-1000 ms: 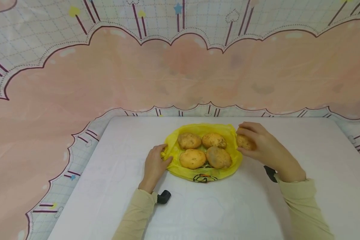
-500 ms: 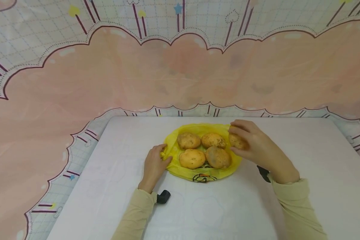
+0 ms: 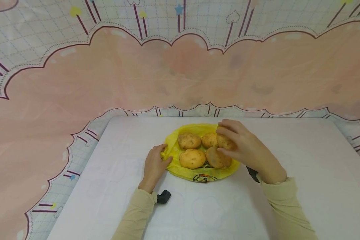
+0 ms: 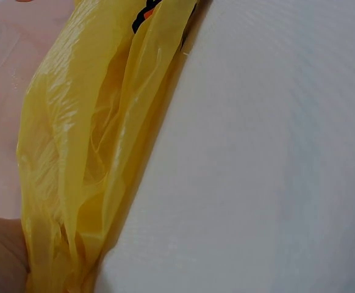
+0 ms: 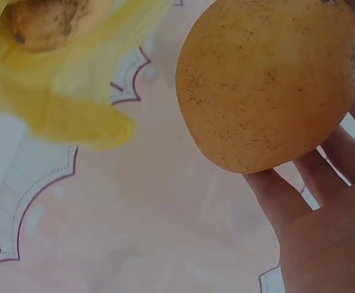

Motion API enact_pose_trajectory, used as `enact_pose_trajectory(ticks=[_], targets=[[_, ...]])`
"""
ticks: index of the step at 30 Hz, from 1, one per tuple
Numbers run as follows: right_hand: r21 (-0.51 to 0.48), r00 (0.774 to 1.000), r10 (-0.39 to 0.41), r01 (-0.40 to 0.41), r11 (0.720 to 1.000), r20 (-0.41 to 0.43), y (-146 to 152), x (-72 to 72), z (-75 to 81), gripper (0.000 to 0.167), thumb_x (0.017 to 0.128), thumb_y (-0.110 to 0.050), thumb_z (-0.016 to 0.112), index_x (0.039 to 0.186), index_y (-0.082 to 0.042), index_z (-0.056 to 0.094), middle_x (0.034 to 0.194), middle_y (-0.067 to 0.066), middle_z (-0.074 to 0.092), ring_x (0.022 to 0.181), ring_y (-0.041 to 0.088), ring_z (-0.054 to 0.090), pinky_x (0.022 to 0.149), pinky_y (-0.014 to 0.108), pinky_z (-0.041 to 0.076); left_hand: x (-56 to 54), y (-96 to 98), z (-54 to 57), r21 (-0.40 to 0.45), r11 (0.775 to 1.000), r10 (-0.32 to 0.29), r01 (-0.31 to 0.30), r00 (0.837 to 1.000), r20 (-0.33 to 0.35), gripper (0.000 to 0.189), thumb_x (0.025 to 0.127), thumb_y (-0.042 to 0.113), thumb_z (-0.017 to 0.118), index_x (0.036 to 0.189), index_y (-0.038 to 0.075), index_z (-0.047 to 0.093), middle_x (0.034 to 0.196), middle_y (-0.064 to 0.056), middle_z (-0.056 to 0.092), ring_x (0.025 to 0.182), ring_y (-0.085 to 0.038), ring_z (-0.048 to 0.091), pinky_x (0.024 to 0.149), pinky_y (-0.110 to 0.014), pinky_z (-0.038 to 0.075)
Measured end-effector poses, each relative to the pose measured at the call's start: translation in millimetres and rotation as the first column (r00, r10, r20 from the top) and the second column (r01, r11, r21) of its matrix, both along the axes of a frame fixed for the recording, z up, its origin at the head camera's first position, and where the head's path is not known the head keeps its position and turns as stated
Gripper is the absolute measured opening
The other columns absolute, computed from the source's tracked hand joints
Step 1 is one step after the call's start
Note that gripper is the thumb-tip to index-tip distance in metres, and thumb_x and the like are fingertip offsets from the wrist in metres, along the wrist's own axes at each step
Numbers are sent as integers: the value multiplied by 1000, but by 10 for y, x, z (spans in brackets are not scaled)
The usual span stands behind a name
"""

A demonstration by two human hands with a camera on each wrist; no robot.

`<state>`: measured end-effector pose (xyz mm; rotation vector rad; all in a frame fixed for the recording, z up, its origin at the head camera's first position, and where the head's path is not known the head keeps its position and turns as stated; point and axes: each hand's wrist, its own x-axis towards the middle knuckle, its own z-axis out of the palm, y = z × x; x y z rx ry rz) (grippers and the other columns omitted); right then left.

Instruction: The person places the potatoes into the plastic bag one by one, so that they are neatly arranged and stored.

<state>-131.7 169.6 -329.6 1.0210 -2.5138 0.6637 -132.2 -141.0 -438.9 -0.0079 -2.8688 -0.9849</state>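
A yellow plastic bag (image 3: 180,170) lies spread with its mouth open, and several potatoes (image 3: 192,159) rest inside it. At its left rim my left hand (image 3: 154,165) pinches the plastic. The left wrist view shows the bag's creased side (image 4: 74,140) and a bit of that hand (image 4: 3,253). My right hand (image 3: 248,148) holds another potato (image 3: 226,142) over the right part of the bag, partly covering two potatoes below. In the right wrist view this speckled potato (image 5: 269,85) sits against the fingers, apart from the bag (image 5: 74,116).
The bag lies on a white table (image 3: 210,213). Behind the table hangs a patterned pink and white cloth (image 3: 156,76). A black wrist camera mount (image 3: 163,197) sticks out from the left sleeve, with another (image 3: 253,174) at the right wrist.
My right hand has moved left with its potato, from beside the bag's right rim to above the potatoes. The left hand has stayed at the left rim.
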Motion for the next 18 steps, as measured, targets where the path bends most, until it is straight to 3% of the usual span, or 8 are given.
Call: enact_pose_trajectory(ticks=[18], targets=[[-11,996,85,-85,996,32,-312,-78,-112,49,81,-23,83,121,-2,65,136,16,53,131,33,47,105,49,46,3,0,-7,-14,1000,5,-5,1000,-1,51,87,19,77,132,3,59,125,-17,62,116,-34,57,101,-47,46]])
